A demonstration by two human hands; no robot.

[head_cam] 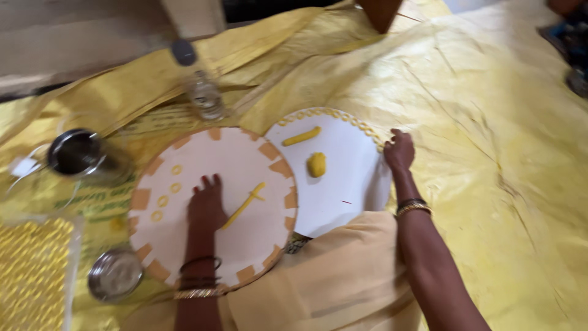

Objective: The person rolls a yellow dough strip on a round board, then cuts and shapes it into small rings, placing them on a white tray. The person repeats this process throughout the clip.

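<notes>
Hands: board (245, 162), plate rim (343, 119) (apart)

— What lies by the left hand's fingers?
— A thin yellow dough strip (244, 206), slanted on the round tan-edged board (245, 162), just right of them.
— And the right hand's?
— The white round board's (343, 190) ring-lined edge, under the fingertips.
</notes>
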